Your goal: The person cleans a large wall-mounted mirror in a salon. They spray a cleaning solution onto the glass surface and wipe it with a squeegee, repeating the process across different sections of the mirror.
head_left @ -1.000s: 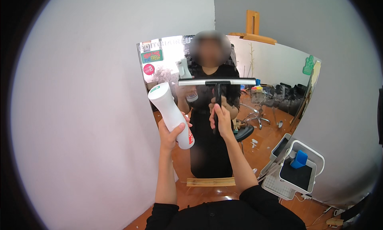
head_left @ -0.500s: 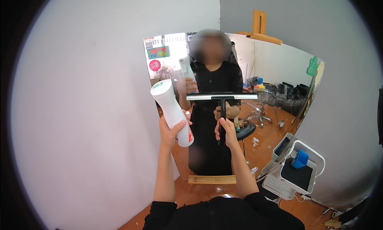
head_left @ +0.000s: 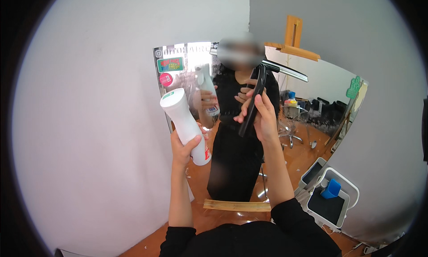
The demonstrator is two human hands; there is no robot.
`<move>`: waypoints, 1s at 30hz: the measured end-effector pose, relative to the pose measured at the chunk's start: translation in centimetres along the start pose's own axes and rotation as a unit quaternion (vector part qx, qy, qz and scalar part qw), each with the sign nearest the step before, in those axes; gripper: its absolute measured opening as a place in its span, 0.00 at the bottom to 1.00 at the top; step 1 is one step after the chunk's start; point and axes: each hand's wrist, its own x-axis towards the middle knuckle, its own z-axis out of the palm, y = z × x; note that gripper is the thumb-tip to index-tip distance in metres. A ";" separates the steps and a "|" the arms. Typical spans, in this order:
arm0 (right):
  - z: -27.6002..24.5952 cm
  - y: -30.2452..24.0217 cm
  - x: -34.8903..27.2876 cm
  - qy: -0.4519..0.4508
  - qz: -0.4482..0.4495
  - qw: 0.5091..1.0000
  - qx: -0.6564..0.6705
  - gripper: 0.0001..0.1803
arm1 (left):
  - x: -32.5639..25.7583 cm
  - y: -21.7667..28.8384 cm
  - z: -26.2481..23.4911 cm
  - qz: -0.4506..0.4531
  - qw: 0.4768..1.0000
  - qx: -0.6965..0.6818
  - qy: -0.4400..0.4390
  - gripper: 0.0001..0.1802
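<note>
My left hand (head_left: 182, 149) is wrapped round the lower part of a white spray bottle (head_left: 182, 118), which leans to the left with its pale top up. A squeegee (head_left: 253, 107) with a black handle is in my right hand (head_left: 266, 118), fingers closed about the grip. Its long blade tilts down to the right, up by the top of a large mirror (head_left: 232, 167); I cannot tell whether it touches the glass. Part of the blade is lost behind a blurred patch. Smears and wet-looking streaks show at the mirror's upper left, near stickers.
A wooden easel (head_left: 293, 31) carries the mirror, with its lower ledge (head_left: 236, 206) in front. At right stands a white cart (head_left: 341, 221) with a raised handle and a blue container (head_left: 331, 188) in its tray. Walls meet behind the mirror.
My right hand has raised the squeegee toward the mirror's top, and its blade has turned from level to slanting. The spray bottle has shifted slightly left in view.
</note>
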 end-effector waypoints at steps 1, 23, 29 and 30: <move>0.6 0.0 0.6 0.012 0.000 1.000 0.005 0.16 | 0.1 0.1 0.1 0.000 1.000 -0.005 0.002 0.25; 13.6 8.4 5.8 0.060 -0.009 0.998 -0.025 0.16 | 0.4 2.3 -11.3 -0.016 0.997 -0.044 -0.056 0.22; 13.8 11.0 3.8 0.085 0.008 0.995 -0.055 0.16 | -0.3 2.6 -13.4 -0.030 0.997 -0.047 -0.061 0.23; 13.3 11.7 2.9 0.091 0.014 0.994 -0.064 0.16 | -0.3 2.3 -13.4 -0.035 0.996 -0.048 -0.065 0.23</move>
